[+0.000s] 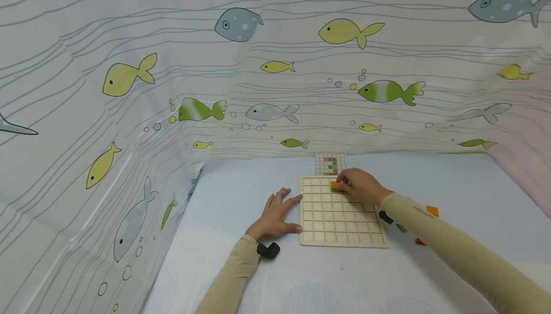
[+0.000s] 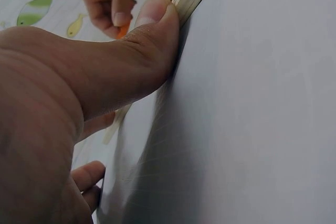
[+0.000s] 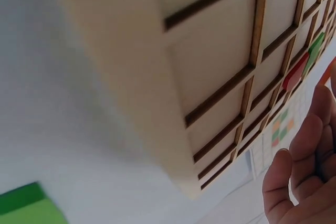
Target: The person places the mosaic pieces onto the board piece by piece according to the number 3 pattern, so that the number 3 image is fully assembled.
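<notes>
A wooden grid board [image 1: 340, 223] lies on the pale table. My left hand [image 1: 275, 216] spreads its fingers at the board's left side; in the left wrist view its thumb [image 2: 155, 40] rests against the board's edge. Over the far rows, my right hand [image 1: 361, 185] pinches a small orange tile [image 1: 334, 185] between thumb and fingers. Right below that tile, a green tile [image 3: 315, 51] and a red tile [image 3: 295, 72] sit in neighbouring cells of the board. In the head view the right hand mostly hides the red one.
Behind the board lies a pattern card [image 1: 320, 165] printed with coloured squares. An orange tile [image 1: 432, 210], a green tile [image 1: 402, 228] and a red tile [image 1: 421, 241] lie right of the board, by the right forearm. A fish-printed sheet [image 1: 241, 137] hangs around the table.
</notes>
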A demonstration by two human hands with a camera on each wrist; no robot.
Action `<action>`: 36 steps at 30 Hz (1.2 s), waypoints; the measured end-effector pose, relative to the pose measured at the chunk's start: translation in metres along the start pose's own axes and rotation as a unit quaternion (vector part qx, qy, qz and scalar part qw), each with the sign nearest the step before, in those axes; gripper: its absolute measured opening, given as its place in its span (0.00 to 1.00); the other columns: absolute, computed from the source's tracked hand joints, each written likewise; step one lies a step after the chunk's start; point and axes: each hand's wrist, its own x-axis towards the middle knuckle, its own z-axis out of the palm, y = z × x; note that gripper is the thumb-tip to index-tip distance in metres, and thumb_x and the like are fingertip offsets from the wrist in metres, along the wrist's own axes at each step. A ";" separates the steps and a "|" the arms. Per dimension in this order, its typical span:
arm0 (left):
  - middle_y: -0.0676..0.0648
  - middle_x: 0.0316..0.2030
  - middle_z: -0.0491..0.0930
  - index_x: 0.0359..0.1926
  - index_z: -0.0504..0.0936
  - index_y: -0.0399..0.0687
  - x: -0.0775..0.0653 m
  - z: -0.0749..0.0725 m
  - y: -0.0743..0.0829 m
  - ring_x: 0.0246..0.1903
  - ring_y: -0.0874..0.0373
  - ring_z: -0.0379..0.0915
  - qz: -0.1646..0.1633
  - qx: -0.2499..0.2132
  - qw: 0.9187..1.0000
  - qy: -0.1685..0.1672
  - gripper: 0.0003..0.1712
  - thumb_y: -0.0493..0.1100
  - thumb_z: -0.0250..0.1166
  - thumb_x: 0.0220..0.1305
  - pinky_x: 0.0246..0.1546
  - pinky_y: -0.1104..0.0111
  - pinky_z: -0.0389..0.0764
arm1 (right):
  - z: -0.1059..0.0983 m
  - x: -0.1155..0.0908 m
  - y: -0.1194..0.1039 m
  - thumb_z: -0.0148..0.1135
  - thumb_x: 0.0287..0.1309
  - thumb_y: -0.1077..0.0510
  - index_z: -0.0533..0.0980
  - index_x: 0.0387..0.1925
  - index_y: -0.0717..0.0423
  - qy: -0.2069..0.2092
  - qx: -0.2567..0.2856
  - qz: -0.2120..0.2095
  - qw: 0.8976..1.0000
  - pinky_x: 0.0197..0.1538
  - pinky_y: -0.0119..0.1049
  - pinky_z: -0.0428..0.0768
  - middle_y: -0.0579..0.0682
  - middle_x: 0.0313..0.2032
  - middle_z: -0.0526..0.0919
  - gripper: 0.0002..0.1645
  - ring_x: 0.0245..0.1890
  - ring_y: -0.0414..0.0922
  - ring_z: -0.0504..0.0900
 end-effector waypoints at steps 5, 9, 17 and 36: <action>0.34 0.82 0.50 0.81 0.65 0.53 0.000 -0.001 0.001 0.84 0.38 0.40 0.000 -0.002 1.000 0.003 0.54 0.58 0.80 0.59 0.83 0.38 0.39 | 0.007 0.008 -0.003 0.66 0.74 0.56 0.84 0.48 0.59 -0.004 0.003 -0.007 1.000 0.47 0.44 0.85 0.50 0.40 0.87 0.10 0.40 0.43 0.82; 0.34 0.82 0.51 0.81 0.66 0.53 -0.001 -0.002 0.002 0.84 0.37 0.41 0.003 -0.003 1.000 0.006 0.54 0.57 0.81 0.58 0.83 0.37 0.40 | 0.010 0.014 -0.006 0.66 0.74 0.56 0.85 0.48 0.59 -0.003 0.003 -0.022 1.000 0.46 0.43 0.86 0.49 0.40 0.88 0.11 0.40 0.43 0.84; 0.35 0.82 0.50 0.81 0.65 0.53 -0.001 -0.002 0.002 0.84 0.38 0.40 -0.002 -0.006 1.000 0.003 0.54 0.57 0.80 0.59 0.83 0.38 0.39 | 0.016 0.020 -0.014 0.69 0.72 0.53 0.85 0.46 0.57 -0.020 -0.002 -0.006 1.000 0.43 0.41 0.85 0.45 0.36 0.87 0.11 0.35 0.39 0.82; 0.36 0.83 0.49 0.82 0.65 0.56 0.000 -0.001 0.002 0.85 0.40 0.38 -0.013 -0.006 1.000 -0.001 0.54 0.59 0.80 0.59 0.84 0.40 0.37 | 0.014 0.019 -0.019 0.75 0.65 0.54 0.88 0.38 0.55 0.000 -0.003 -0.039 0.999 0.37 0.37 0.80 0.41 0.30 0.87 0.08 0.31 0.38 0.77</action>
